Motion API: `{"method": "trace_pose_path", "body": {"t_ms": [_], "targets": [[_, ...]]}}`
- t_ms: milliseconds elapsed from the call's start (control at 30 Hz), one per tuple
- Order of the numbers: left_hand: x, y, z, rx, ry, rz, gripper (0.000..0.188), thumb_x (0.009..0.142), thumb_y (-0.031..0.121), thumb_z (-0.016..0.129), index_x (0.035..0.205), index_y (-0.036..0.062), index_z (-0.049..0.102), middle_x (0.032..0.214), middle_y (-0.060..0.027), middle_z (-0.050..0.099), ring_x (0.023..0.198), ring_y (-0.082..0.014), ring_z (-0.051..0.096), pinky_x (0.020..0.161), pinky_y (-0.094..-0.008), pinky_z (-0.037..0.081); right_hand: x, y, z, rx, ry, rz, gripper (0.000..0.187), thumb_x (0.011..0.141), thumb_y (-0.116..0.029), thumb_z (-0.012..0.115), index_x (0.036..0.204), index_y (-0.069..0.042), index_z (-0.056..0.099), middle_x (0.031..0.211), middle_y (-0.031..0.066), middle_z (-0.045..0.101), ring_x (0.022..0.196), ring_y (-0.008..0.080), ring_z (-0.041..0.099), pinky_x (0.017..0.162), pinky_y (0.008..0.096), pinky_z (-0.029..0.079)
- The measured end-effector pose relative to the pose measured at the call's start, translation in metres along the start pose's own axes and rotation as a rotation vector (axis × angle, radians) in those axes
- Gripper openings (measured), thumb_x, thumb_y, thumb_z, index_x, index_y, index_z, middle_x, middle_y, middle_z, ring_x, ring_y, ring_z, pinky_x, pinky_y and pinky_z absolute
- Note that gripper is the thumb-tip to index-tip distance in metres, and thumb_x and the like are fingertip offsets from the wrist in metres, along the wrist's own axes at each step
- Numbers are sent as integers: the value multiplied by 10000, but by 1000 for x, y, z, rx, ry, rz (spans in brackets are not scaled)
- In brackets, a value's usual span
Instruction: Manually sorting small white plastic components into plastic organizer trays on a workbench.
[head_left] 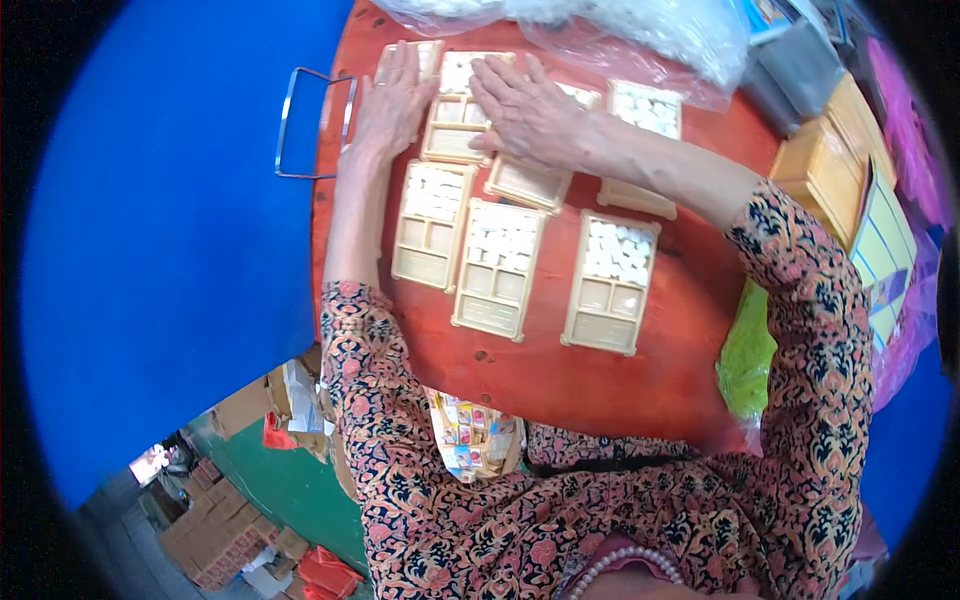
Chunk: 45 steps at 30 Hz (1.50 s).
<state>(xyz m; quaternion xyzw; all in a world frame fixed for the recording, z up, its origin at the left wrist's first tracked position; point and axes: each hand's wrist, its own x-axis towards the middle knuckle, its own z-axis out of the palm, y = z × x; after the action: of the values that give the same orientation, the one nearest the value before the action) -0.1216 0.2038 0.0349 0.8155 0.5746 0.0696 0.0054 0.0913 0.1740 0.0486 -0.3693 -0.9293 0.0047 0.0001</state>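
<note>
Cream compartment trays lie on a red table (500, 385), their far ends filled with small white pieces (620, 250). My left hand (393, 110) rests flat over the far-left tray (430, 52), fingers stretched out, hiding most of it. Fingers apart and palm down, my right hand (530, 112) covers part of the middle far tray (458, 145) and the tray to its right (530, 185). Nearer to me are a left tray (424, 262), a middle tray (490, 315) and a right tray (602, 330). Neither hand visibly grips anything.
Clear plastic bags with white contents (660, 40) lie along the far edge. Yellow stacked trays (825, 165) and a green bag (747, 355) are at the right. A metal handle (285, 125) sticks out at the left edge. Cartons (215, 535) stand on the floor.
</note>
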Motion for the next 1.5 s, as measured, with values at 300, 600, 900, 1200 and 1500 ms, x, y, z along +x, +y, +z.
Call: {"method": "trace_pose_path", "body": {"t_ms": [300,600,900,1200,1500], "targets": [[-5,3,-1,-255,42,-110,650,949,460,300,1427,31,201,1500,-151,148,1396,-269,107,1103,-507,49,6,-2,2,149,3,4,759,924,-548,254,1346,83,277,1433,243,252,1356,331,221,1041,579,223],[-63,87,-42,-221,-9,122,617,942,450,337,1416,64,253,1489,-127,185,1389,-261,134,1119,-487,65,-83,44,-34,-74,-72,-11,673,890,-342,498,1362,60,235,1436,236,242,1363,330,198,1078,518,212],[-63,132,-15,-50,-5,306,663,908,435,432,1396,17,269,1474,-134,231,1370,-290,192,1096,-510,162,-118,20,-10,62,137,14,824,734,-167,660,1394,28,208,1456,207,225,1379,309,166,1097,505,194],[-66,143,-14,2,-17,305,728,890,492,423,1374,-34,285,1452,-185,251,1358,-303,219,1094,-504,171,-114,21,2,146,138,-79,890,657,-108,724,1379,39,225,1425,223,276,1346,334,246,1110,469,195],[-73,135,-17,-109,2,288,691,876,443,487,1373,-3,308,1453,-164,262,1369,-288,195,1096,-507,162,-106,17,-10,46,185,-93,596,862,-225,534,1319,80,305,1378,253,336,1306,362,310,1084,483,239]]}}
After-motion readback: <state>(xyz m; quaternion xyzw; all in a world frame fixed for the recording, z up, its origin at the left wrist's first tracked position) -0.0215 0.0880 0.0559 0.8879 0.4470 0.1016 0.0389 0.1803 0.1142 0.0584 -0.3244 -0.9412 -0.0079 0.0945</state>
